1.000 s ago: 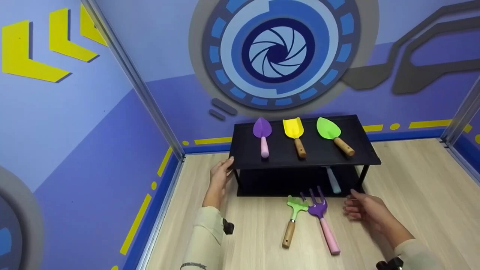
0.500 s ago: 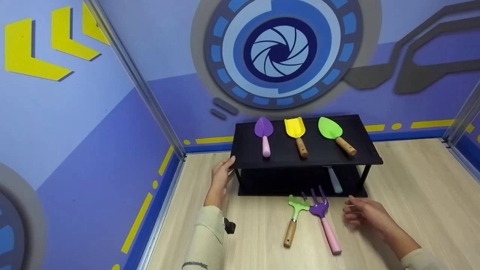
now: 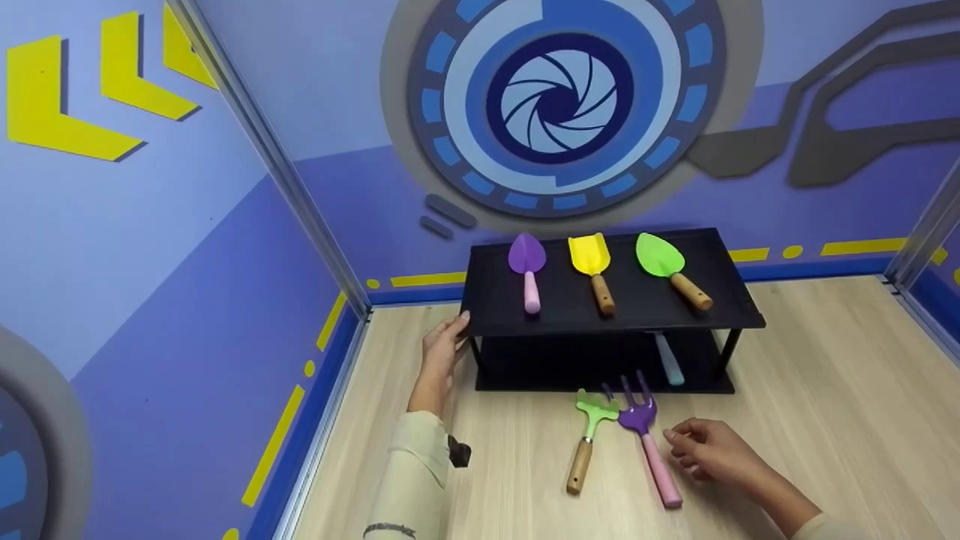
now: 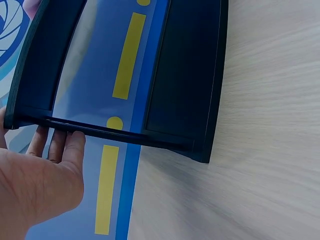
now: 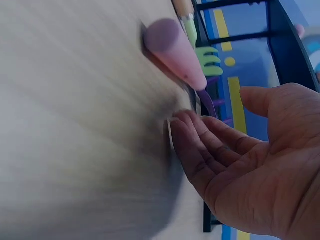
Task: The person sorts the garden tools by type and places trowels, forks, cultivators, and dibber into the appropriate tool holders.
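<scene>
My left hand (image 3: 441, 356) holds the left end of a black two-tier rack (image 3: 495, 300); in the left wrist view its fingers (image 4: 74, 150) lie against the end post, with the thumb at the top tier's edge. My right hand (image 3: 712, 454) hovers just right of a purple hand fork (image 3: 660, 472) with a pink handle, its fingers loosely bent and apart from the handle. That fork lies on the table, tines toward the rack. Close to its left lies a green hand rake (image 3: 583, 450) with a wooden handle. The right wrist view shows the pink handle (image 5: 175, 52) beyond the fingertips.
On the top tier lie a purple trowel (image 3: 528, 259), a yellow shovel (image 3: 590, 255) and a green trowel (image 3: 660, 256). A tool with a pale blue handle (image 3: 670, 361) lies on the lower tier, its head hidden. Behind stands a patterned blue wall (image 3: 352, 202).
My right hand has moved left and toward me, from near the rack's right front corner to beside the pink handle. The left hand stays on the rack.
</scene>
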Demonstrator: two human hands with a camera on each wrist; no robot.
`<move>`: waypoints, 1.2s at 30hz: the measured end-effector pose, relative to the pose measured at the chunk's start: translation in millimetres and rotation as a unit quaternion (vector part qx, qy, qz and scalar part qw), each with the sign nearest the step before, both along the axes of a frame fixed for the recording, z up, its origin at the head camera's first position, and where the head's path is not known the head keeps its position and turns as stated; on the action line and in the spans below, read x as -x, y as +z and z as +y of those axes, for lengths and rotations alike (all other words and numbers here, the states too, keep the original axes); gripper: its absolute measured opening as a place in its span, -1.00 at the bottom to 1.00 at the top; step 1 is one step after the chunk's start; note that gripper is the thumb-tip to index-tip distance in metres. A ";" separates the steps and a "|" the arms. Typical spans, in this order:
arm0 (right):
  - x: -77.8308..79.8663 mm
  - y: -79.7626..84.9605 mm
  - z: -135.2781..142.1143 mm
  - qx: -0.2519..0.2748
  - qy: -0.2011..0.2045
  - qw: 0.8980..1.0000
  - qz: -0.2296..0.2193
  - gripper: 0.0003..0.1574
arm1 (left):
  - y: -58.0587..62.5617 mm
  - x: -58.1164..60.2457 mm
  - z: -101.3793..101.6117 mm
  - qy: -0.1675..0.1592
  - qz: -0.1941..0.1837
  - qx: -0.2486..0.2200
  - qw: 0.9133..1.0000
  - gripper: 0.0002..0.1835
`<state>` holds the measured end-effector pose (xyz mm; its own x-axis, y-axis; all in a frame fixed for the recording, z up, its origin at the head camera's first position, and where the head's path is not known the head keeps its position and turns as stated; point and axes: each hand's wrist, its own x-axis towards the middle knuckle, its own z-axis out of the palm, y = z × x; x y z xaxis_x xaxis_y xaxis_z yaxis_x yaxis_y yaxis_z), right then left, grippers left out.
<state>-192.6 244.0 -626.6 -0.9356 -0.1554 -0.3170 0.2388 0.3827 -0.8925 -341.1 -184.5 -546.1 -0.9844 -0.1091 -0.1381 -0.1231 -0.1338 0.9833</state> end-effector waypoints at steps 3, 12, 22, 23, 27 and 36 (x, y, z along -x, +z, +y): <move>-0.9 0.7 -6.1 -0.026 0.003 1.000 0.012 -0.44 | -0.2 0.2 -0.6 0.000 -0.001 0.001 1.000 -0.61; -5.7 -2.5 -8.3 -0.064 0.054 0.994 0.064 -0.55 | -2.3 -1.3 -1.0 0.000 -0.005 0.004 1.000 -0.58; -14.1 -3.4 -16.3 -0.200 0.083 0.967 0.138 -0.56 | -0.3 0.4 -0.3 0.006 -0.011 -0.002 1.000 -0.60; -14.9 -3.1 -17.3 -0.208 0.083 0.965 0.137 -0.54 | -0.4 0.4 -0.4 0.007 -0.011 -0.001 1.000 -0.60; -17.7 -3.1 -19.5 -0.215 0.085 0.964 0.133 -0.50 | -1.5 0.4 -0.1 0.006 -0.008 -0.003 1.000 -0.60; -17.1 -3.1 -20.2 -0.205 0.086 0.966 0.133 -0.58 | -0.1 2.2 1.0 0.009 -0.009 -0.013 1.000 -0.61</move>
<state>-175.4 223.8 -629.7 -0.9638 -0.2286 -0.1373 -0.0769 0.7313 -0.6778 -343.4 -183.6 -546.1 -0.9796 -0.1238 -0.1583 -0.1375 -0.1621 0.9772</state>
